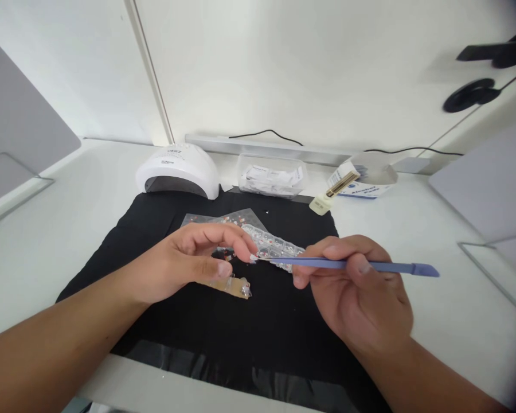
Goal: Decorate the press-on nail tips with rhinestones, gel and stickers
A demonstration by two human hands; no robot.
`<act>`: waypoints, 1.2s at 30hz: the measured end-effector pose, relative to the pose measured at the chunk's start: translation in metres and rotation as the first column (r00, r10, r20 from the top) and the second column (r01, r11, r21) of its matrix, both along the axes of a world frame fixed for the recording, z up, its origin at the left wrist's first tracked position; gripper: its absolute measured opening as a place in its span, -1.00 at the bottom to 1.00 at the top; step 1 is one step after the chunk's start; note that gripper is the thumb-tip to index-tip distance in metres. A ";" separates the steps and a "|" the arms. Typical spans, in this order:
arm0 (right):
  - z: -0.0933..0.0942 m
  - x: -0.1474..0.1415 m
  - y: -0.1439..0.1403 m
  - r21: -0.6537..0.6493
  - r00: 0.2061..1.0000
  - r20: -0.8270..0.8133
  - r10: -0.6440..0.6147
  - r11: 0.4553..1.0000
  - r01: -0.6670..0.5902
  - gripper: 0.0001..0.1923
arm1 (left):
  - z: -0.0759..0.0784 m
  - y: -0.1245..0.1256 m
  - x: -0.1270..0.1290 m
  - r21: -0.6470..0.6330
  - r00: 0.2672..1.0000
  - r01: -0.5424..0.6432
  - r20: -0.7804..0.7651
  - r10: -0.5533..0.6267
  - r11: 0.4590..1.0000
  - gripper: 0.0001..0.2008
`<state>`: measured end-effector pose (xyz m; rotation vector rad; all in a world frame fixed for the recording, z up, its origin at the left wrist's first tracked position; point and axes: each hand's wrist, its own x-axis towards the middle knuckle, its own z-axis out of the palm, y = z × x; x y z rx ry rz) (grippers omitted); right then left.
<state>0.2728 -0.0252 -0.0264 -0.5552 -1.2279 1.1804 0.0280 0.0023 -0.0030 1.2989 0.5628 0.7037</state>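
My right hand (356,281) grips a slim blue nail tool (382,267) between thumb and fingers, held nearly level. The tool's fine tip meets the index fingertip of my left hand (189,258), at a small whitish piece (253,258) on the nail. My left thumb and index finger are apart, and I see nothing held between them; the other fingers are mostly hidden. Just below my left thumb is a tan strip (230,285) with shiny clear bits at its end. Behind the hands lies a clear compartment case (279,245) of tiny decorations.
A black mat (258,332) covers the white table's middle. Along its back stand a white nail lamp (184,158), a clear bin of packets (270,182), a small gold-capped bottle (320,205) and an alcohol pads box (365,190). A clear sheet with small decorations (249,215) lies behind my left hand.
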 end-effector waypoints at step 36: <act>-0.002 -0.005 0.004 -0.181 0.972 0.216 -0.095 0.974 0.136 -0.82 | 0.006 -0.012 0.013 0.655 0.560 0.411 -0.730 0.392 0.633 -0.71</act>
